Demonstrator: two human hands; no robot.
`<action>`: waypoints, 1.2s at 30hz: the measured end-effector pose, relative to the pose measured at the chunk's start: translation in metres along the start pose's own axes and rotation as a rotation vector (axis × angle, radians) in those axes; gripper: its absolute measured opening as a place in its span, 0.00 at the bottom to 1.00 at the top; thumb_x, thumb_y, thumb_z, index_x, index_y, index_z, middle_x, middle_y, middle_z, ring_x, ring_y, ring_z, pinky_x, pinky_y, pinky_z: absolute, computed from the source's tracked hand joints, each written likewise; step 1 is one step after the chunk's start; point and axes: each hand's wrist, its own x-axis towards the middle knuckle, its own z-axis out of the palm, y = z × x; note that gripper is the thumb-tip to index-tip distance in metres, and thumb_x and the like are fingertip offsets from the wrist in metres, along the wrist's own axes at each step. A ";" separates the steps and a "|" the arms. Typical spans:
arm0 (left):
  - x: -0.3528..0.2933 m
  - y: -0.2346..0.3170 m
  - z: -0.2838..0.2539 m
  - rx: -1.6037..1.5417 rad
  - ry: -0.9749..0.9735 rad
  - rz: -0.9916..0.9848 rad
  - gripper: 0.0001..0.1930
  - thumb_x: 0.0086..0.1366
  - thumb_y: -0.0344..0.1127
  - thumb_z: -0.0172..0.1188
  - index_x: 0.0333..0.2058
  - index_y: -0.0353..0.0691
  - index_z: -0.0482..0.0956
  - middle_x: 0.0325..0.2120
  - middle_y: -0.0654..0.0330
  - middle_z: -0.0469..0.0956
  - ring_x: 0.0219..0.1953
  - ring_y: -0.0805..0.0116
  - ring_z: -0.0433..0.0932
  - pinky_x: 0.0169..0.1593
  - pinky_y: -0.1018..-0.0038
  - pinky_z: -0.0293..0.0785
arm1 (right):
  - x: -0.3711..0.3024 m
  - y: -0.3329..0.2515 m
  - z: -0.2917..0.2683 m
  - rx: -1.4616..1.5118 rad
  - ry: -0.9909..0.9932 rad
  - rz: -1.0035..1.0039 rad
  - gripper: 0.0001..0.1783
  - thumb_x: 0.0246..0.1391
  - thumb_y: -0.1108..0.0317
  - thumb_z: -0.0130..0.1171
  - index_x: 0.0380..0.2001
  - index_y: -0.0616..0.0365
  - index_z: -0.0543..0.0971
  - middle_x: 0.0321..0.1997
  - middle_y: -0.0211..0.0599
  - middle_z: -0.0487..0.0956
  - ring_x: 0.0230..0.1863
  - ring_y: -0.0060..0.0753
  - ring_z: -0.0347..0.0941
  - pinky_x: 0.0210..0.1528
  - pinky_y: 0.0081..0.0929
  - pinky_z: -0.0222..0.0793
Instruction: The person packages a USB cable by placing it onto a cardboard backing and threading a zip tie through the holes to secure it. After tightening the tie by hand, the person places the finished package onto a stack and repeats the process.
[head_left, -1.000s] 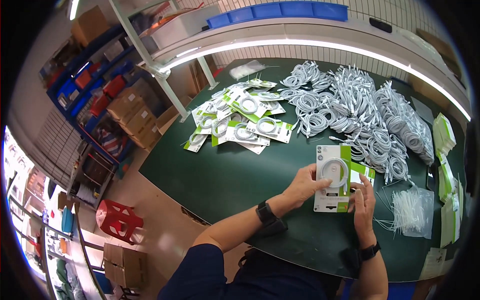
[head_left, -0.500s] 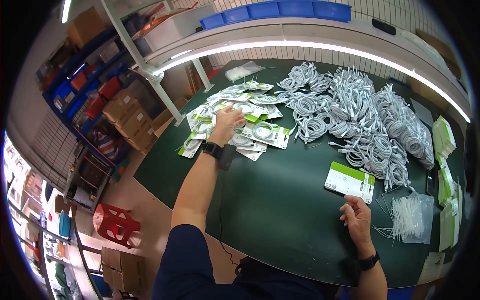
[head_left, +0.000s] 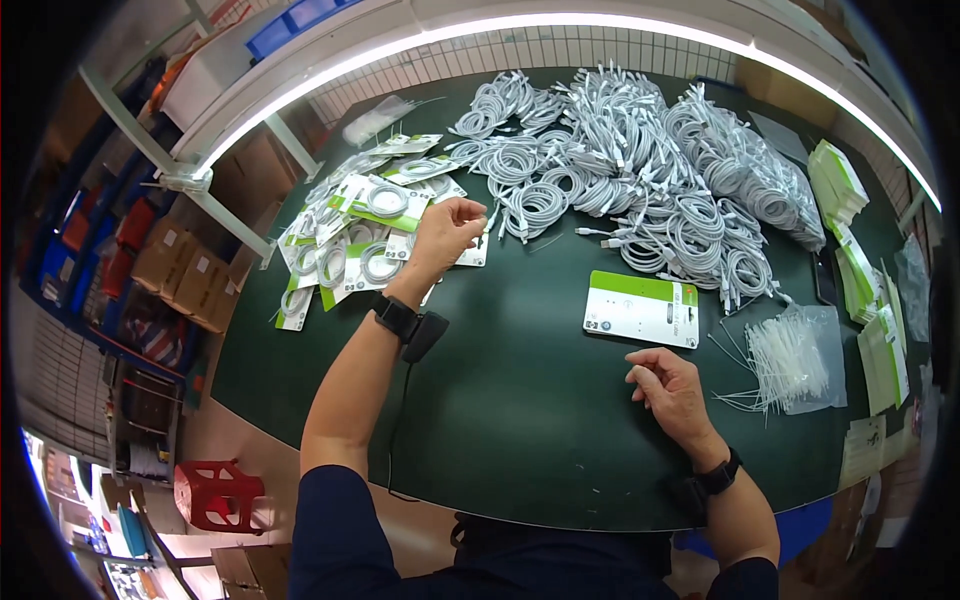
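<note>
My left hand (head_left: 448, 237) hovers at the right edge of a pile of carded cables (head_left: 385, 202), its fingers loosely bent and apart with nothing visible in them. Each white-and-green card in that pile carries a coiled white cable. My right hand (head_left: 668, 390) is low over the table, fingers half curled, thumb apart from the index finger, apparently holding nothing. Just beyond its fingertips lies a single flat white-and-green card (head_left: 641, 318) without a cable on it. A large heap of coiled white cables (head_left: 600, 150) fills the far middle and right of the table.
White cable ties (head_left: 785, 360) spill from a clear bag right of my right hand. Stacks of green-and-white cards (head_left: 838, 185) line the right edge. A clear bag (head_left: 376, 120) lies at the far left. A lit light bar (head_left: 480, 32) spans the back; a red stool (head_left: 220, 495) stands left.
My left hand has drawn off the carded pile toward the right, its fingers curling. My right hand stays near the flat card. The whole view has shifted, moving the table's contents left and up.
</note>
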 end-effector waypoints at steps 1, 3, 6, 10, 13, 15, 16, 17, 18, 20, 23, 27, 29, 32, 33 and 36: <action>0.004 0.002 0.010 0.114 -0.054 0.059 0.14 0.60 0.30 0.65 0.45 0.36 0.80 0.33 0.60 0.83 0.35 0.67 0.83 0.40 0.72 0.81 | -0.001 0.000 0.000 -0.002 -0.017 -0.013 0.09 0.65 0.74 0.55 0.46 0.63 0.79 0.32 0.30 0.81 0.26 0.13 0.73 0.25 0.12 0.68; 0.014 0.005 0.039 0.259 -0.061 0.170 0.15 0.59 0.29 0.65 0.46 0.36 0.80 0.35 0.58 0.83 0.37 0.64 0.83 0.42 0.71 0.80 | -0.002 0.001 -0.001 -0.008 -0.004 -0.010 0.09 0.65 0.74 0.55 0.46 0.63 0.79 0.32 0.30 0.81 0.26 0.14 0.73 0.26 0.12 0.68; 0.026 0.006 0.064 0.557 -0.048 0.403 0.18 0.56 0.27 0.63 0.48 0.36 0.80 0.40 0.53 0.83 0.41 0.58 0.82 0.48 0.68 0.79 | -0.003 0.001 -0.002 -0.013 0.006 -0.019 0.08 0.64 0.74 0.55 0.44 0.63 0.80 0.32 0.30 0.81 0.26 0.14 0.73 0.27 0.13 0.69; 0.046 -0.009 0.070 1.005 -0.202 0.555 0.24 0.54 0.24 0.59 0.52 0.36 0.78 0.46 0.48 0.81 0.50 0.51 0.79 0.57 0.66 0.74 | -0.004 0.002 -0.003 0.013 -0.007 -0.026 0.08 0.64 0.75 0.55 0.44 0.64 0.80 0.32 0.31 0.81 0.26 0.14 0.73 0.29 0.13 0.70; 0.057 -0.004 0.063 0.804 -0.378 0.470 0.24 0.55 0.22 0.57 0.54 0.35 0.77 0.49 0.48 0.80 0.53 0.51 0.77 0.59 0.67 0.72 | -0.004 0.002 -0.003 0.000 -0.012 -0.008 0.09 0.64 0.75 0.56 0.44 0.65 0.81 0.32 0.34 0.82 0.28 0.17 0.76 0.31 0.16 0.74; 0.057 0.004 0.061 0.706 -0.425 0.404 0.25 0.55 0.22 0.56 0.54 0.35 0.76 0.49 0.48 0.80 0.53 0.50 0.77 0.59 0.67 0.72 | -0.004 0.002 -0.003 0.003 -0.005 -0.003 0.09 0.64 0.76 0.56 0.44 0.65 0.81 0.32 0.33 0.82 0.28 0.16 0.75 0.31 0.15 0.73; 0.055 0.012 0.058 0.605 -0.449 0.327 0.25 0.55 0.22 0.56 0.54 0.34 0.76 0.48 0.48 0.80 0.53 0.50 0.77 0.59 0.66 0.73 | -0.003 0.001 -0.003 -0.004 -0.016 -0.004 0.08 0.63 0.76 0.56 0.44 0.65 0.81 0.32 0.32 0.81 0.27 0.16 0.74 0.31 0.14 0.72; 0.054 0.018 0.056 0.505 -0.471 0.250 0.25 0.55 0.22 0.56 0.55 0.34 0.75 0.48 0.47 0.80 0.53 0.49 0.77 0.59 0.66 0.73 | -0.003 0.001 -0.004 -0.012 -0.027 -0.004 0.08 0.63 0.76 0.56 0.43 0.65 0.81 0.32 0.32 0.81 0.26 0.15 0.74 0.31 0.14 0.72; 0.055 0.019 0.055 0.514 -0.483 0.250 0.25 0.55 0.22 0.56 0.55 0.34 0.75 0.48 0.47 0.80 0.53 0.49 0.77 0.59 0.66 0.73 | -0.002 0.001 -0.005 0.001 -0.019 -0.002 0.08 0.63 0.76 0.56 0.43 0.65 0.81 0.32 0.32 0.81 0.26 0.15 0.74 0.31 0.14 0.72; 0.059 0.021 0.054 0.451 -0.499 0.210 0.24 0.55 0.22 0.55 0.53 0.36 0.77 0.47 0.49 0.81 0.52 0.49 0.77 0.57 0.64 0.74 | -0.001 0.003 -0.006 -0.015 -0.023 -0.014 0.08 0.63 0.76 0.56 0.43 0.65 0.81 0.32 0.32 0.81 0.27 0.15 0.74 0.31 0.14 0.72; 0.063 0.011 0.051 0.556 -0.455 0.337 0.21 0.56 0.21 0.55 0.51 0.37 0.79 0.45 0.51 0.81 0.51 0.51 0.78 0.56 0.64 0.75 | -0.001 0.001 -0.006 -0.025 -0.033 -0.025 0.08 0.63 0.76 0.57 0.43 0.65 0.81 0.32 0.32 0.81 0.27 0.15 0.74 0.31 0.14 0.72; 0.071 -0.011 0.051 0.830 -0.308 0.672 0.16 0.58 0.22 0.57 0.46 0.38 0.82 0.41 0.53 0.82 0.48 0.53 0.79 0.53 0.64 0.75 | 0.000 0.000 -0.005 -0.046 -0.035 -0.031 0.08 0.63 0.76 0.57 0.42 0.66 0.81 0.31 0.33 0.82 0.26 0.16 0.75 0.31 0.15 0.73; 0.072 -0.013 0.051 0.868 -0.219 0.727 0.13 0.59 0.23 0.59 0.43 0.39 0.83 0.38 0.54 0.82 0.46 0.52 0.78 0.51 0.62 0.75 | 0.000 -0.001 -0.005 -0.060 -0.036 -0.038 0.07 0.62 0.76 0.57 0.42 0.66 0.81 0.31 0.33 0.82 0.26 0.16 0.75 0.31 0.15 0.73; 0.072 -0.007 0.050 0.892 -0.109 0.768 0.13 0.61 0.25 0.61 0.44 0.39 0.83 0.36 0.56 0.82 0.41 0.57 0.80 0.45 0.65 0.77 | -0.002 0.000 -0.006 -0.068 -0.033 -0.063 0.08 0.62 0.76 0.58 0.42 0.66 0.81 0.31 0.34 0.82 0.26 0.17 0.76 0.30 0.16 0.74; 0.069 0.000 0.051 0.903 -0.054 0.784 0.13 0.62 0.27 0.62 0.45 0.40 0.83 0.35 0.57 0.82 0.39 0.60 0.81 0.42 0.66 0.77 | -0.002 0.000 -0.005 -0.071 -0.035 -0.073 0.08 0.62 0.76 0.59 0.42 0.66 0.81 0.31 0.34 0.83 0.26 0.17 0.76 0.30 0.16 0.74; 0.053 0.024 0.056 0.526 0.153 0.681 0.14 0.65 0.31 0.62 0.49 0.39 0.82 0.34 0.59 0.82 0.35 0.67 0.82 0.35 0.72 0.76 | -0.006 0.000 -0.005 -0.052 -0.021 -0.083 0.08 0.62 0.76 0.59 0.43 0.66 0.81 0.30 0.34 0.82 0.26 0.17 0.76 0.30 0.16 0.74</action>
